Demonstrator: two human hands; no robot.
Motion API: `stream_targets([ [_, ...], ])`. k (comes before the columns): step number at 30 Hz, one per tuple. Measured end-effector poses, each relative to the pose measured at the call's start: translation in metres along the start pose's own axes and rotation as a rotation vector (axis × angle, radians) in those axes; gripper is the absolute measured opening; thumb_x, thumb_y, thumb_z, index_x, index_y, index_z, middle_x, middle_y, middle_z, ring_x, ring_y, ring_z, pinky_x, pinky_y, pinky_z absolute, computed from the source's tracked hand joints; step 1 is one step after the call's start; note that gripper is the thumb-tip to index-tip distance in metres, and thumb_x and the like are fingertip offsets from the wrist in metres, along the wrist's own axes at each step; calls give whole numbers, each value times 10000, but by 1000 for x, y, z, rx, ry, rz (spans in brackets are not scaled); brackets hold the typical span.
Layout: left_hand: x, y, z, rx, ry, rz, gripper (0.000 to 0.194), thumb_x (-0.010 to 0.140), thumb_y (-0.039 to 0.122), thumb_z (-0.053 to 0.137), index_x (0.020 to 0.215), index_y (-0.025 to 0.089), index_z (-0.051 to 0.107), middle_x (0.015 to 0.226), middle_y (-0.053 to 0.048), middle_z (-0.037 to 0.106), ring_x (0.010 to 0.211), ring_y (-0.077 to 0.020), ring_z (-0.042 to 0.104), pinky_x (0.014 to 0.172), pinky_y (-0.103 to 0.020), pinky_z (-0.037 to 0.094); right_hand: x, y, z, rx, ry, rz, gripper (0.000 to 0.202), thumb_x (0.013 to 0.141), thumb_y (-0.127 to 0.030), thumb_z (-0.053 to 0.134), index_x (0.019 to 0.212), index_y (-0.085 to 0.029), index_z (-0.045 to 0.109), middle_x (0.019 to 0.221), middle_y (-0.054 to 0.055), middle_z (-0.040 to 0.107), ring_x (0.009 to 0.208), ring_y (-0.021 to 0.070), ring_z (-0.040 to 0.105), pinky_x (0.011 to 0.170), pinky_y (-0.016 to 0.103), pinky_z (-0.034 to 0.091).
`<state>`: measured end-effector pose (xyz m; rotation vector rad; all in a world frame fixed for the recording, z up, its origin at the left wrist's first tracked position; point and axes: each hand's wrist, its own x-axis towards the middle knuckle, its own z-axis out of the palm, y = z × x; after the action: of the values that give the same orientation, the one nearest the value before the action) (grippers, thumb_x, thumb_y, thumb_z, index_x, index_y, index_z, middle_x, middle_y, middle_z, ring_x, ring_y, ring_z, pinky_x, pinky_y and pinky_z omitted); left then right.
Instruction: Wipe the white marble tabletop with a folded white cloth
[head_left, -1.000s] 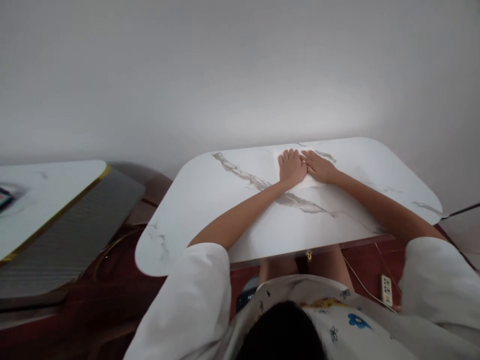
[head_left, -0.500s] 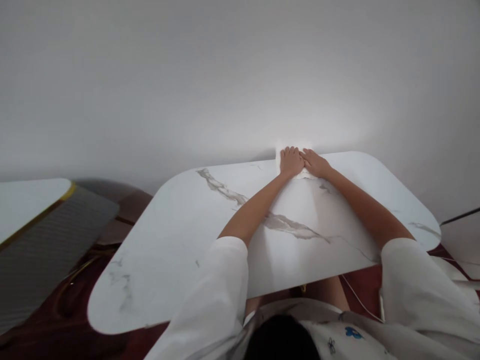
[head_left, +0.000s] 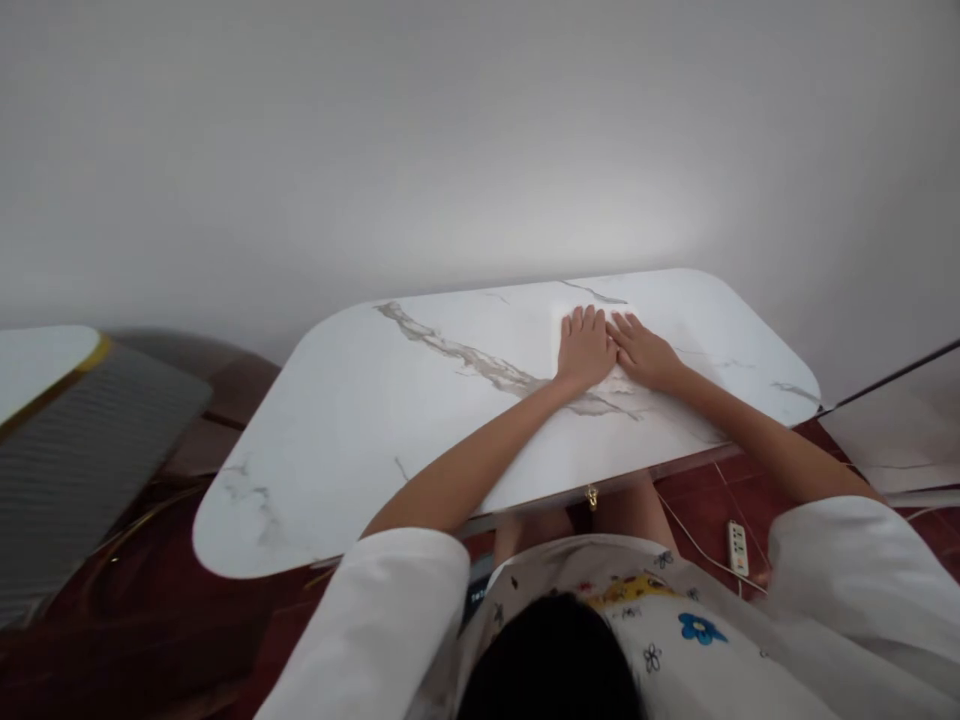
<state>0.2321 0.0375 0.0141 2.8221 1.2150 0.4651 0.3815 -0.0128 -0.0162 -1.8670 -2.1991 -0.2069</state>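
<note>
White-on-white is my trouble in the head view: the thin sheet point(head_left: 616, 381) sits under my palms on the marbled desk point(head_left: 322, 440), and I honestly can't tell if it's cloth or tissue. My grip is flat and spread, no pinching. Left hand point(head_left: 586, 350) lies with fingers a bit fanned, and right hand point(head_left: 646, 354) angles in so its fingertips touch the left one. Since nothing is clamping the sheet, I'd guess a hard sideways shove could let it skid or bunch, and the lower edge, which looks a bit ragged, might tear or fold under. Both hands are near the back edge too, so reaching too far could bump my fingertips into the wall point(head_left: 480, 140). Leaning in worries me as well: the gold-coloured lock fitting point(head_left: 592, 497) pokes out by my legs and could catch my shirt point(head_left: 562, 560), and a careless foot could snag the cable point(head_left: 701, 548) by the power strip point(head_left: 738, 548).
</note>
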Motion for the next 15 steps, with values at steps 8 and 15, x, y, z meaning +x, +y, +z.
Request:
stream_targets([
  [8, -85, 28, -28, -49, -118, 0, 581, 943, 248, 345, 1492, 59, 337, 1586, -123, 303, 1482, -286, 206, 1217, -436, 157, -84, -54, -25, 39, 31, -16, 577, 982, -322, 292, 1550, -229, 250, 1596, 58, 286, 1483, 283, 170, 1171, 523, 306],
  [15, -85, 65, -25, -167, -196, 0, 638, 899, 239, 391, 1505, 60, 303, 1605, -127, 253, 1499, -277, 153, 1223, -441, 141, -121, -33, -38, 62, 26, 31, 597, 968, -308, 315, 1558, -295, 223, 1601, -3, 267, 1467, 276, 224, 1170, 511, 322],
])
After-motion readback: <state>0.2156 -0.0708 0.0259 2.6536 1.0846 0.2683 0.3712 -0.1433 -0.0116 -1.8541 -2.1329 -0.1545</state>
